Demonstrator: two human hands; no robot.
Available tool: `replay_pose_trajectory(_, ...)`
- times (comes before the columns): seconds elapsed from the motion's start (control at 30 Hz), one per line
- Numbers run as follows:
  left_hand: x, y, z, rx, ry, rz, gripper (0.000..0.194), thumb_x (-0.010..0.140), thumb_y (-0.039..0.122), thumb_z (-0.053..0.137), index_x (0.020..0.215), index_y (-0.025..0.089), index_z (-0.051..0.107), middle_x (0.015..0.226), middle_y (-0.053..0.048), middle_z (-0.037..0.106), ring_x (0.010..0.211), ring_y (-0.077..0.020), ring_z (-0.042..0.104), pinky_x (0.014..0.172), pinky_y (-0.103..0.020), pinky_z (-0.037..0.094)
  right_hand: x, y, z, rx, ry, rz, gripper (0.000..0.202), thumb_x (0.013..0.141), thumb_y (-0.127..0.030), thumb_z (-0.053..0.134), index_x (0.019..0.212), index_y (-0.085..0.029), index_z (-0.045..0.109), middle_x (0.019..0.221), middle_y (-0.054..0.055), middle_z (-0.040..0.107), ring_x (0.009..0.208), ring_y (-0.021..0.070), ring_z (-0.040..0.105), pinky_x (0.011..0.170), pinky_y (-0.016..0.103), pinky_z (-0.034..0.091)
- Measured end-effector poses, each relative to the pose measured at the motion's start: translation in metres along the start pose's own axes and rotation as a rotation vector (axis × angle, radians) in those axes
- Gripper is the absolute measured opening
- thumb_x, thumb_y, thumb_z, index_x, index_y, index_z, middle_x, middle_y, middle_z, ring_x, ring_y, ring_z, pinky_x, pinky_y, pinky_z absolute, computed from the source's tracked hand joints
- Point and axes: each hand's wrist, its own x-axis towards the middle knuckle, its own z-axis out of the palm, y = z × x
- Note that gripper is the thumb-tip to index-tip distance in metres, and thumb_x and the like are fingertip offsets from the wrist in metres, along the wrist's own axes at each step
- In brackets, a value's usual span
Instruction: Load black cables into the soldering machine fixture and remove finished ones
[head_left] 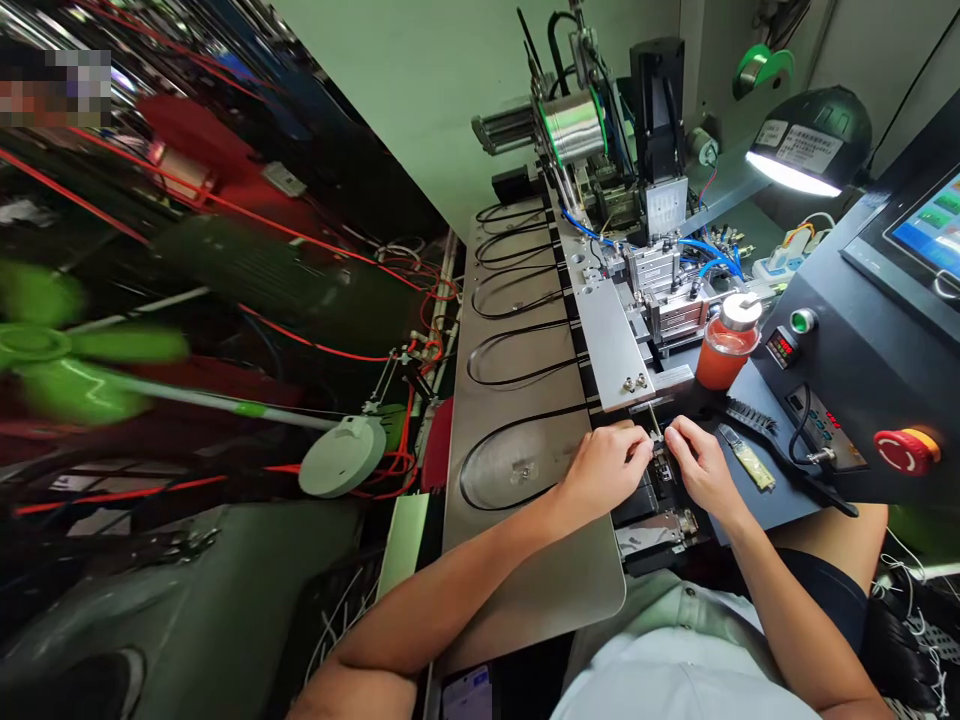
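My left hand is closed, with thumb and fingertips pinched together at the near end of the machine. Facing it from the other side, my right hand is also curled shut. Between them sits a small metal fixture. Whatever the fingertips of either hand hold is too small or hidden to name. To the left of my hands, a looped black cable lies on the metal plate; several more loops run along the plate away from me, their ends going under the machine's rail.
Right of my hands are a jar of orange-red liquid, a black brush and a small pale-yellow packet. A control panel with a red stop button stands further right. A lit lamp and wire spool are beyond. A green fan is left.
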Motion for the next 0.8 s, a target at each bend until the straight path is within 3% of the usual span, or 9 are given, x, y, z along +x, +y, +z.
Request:
replay_pose_trajectory(0.1,-0.007,-0.003,0.005,0.121,0.126,0.069,0.02,0.091,0.025,0.047,0.086,0.018,0.065,0.081,-0.001,0.065,0.069,-0.0124,0.06,0.062,-0.022,0.042,0.0,0.005,0.004,0.093,0.025,0.021,0.031,0.093,-0.036,0.039,0.067,-0.021,0.036,0.062,-0.005,0.032,0.057,0.01,0.031,0.053,0.023,0.028)
replay_pose_trajectory(0.23,-0.015,-0.008,0.009,0.27,0.238,0.294,0.024,0.093,0.018,0.043,0.105,0.024,0.062,0.091,0.0,0.065,0.071,-0.0097,0.06,0.06,-0.02,0.042,-0.001,0.008,0.005,0.134,0.028,0.029,0.031,0.093,-0.037,0.04,0.067,-0.021,0.037,0.062,-0.005,0.033,0.058,0.0101,0.032,0.053,0.023,0.028)
replay_pose_trajectory(0.43,-0.016,-0.004,0.004,0.514,0.201,0.495,0.025,0.092,0.009,0.04,0.103,0.014,0.061,0.087,-0.004,0.067,0.065,-0.0125,0.056,0.053,-0.025,0.04,-0.002,0.008,0.005,0.166,0.042,0.041,0.032,0.093,-0.038,0.041,0.067,-0.021,0.037,0.063,-0.005,0.032,0.058,0.0099,0.03,0.053,0.023,0.028)
replay_pose_trajectory(0.67,-0.012,0.002,0.005,0.544,0.129,0.534,0.032,0.091,0.005,0.033,0.1,0.011,0.062,0.088,-0.007,0.065,0.064,-0.012,0.057,0.052,-0.025,0.043,-0.003,0.01,0.006,0.185,0.038,0.053,0.035,0.091,-0.043,0.043,0.065,-0.021,0.036,0.062,-0.005,0.032,0.056,0.0096,0.031,0.052,0.023,0.029)
replay_pose_trajectory(0.8,-0.016,-0.006,-0.003,0.428,0.096,0.417,0.028,0.092,0.01,0.038,0.108,0.019,0.06,0.09,-0.003,0.064,0.074,-0.0116,0.06,0.059,-0.021,0.046,-0.005,0.006,-0.002,0.036,0.085,0.015,0.032,0.094,-0.037,0.038,0.067,-0.021,0.04,0.062,-0.004,0.039,0.057,0.0108,0.038,0.055,0.023,0.033)
